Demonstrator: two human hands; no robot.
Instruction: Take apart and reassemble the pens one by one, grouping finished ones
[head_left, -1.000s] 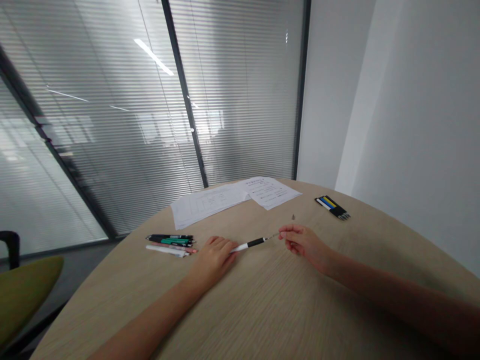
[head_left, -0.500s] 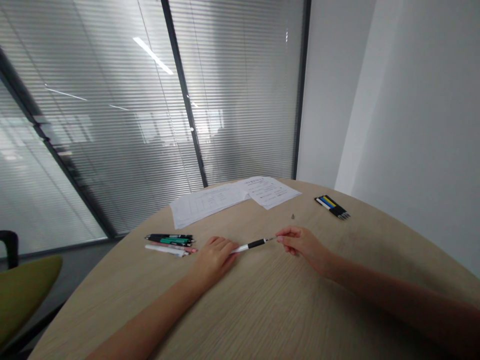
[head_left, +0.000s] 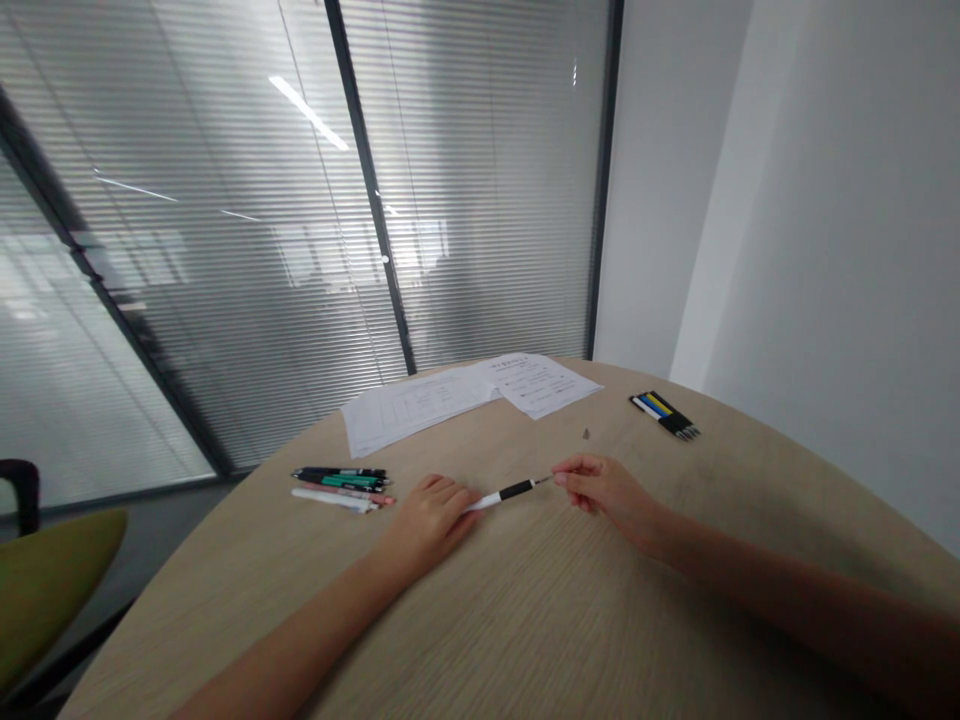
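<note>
My left hand (head_left: 433, 515) rests on the wooden table, its fingers closed round the rear of a white pen barrel (head_left: 495, 497) with a black grip. A thin pen refill (head_left: 543, 480) sticks out of the barrel's front end. The thumb and fingertips of my right hand (head_left: 592, 484) pinch the refill's far end, just right of the barrel. A small grey cone-shaped piece (head_left: 586, 433), which looks like a pen tip, stands on the table beyond my right hand.
Left of my left hand lies a bunch of several pens (head_left: 341, 483). Printed sheets (head_left: 420, 405) spread along the table's far side. At the right back is a row of several black pens (head_left: 666, 414) with coloured parts. A green chair (head_left: 56, 570) stands at the left.
The pen barrel and my left hand have shifted very slightly to the right. My right hand keeps its pinch on the refill in nearly the same place.
</note>
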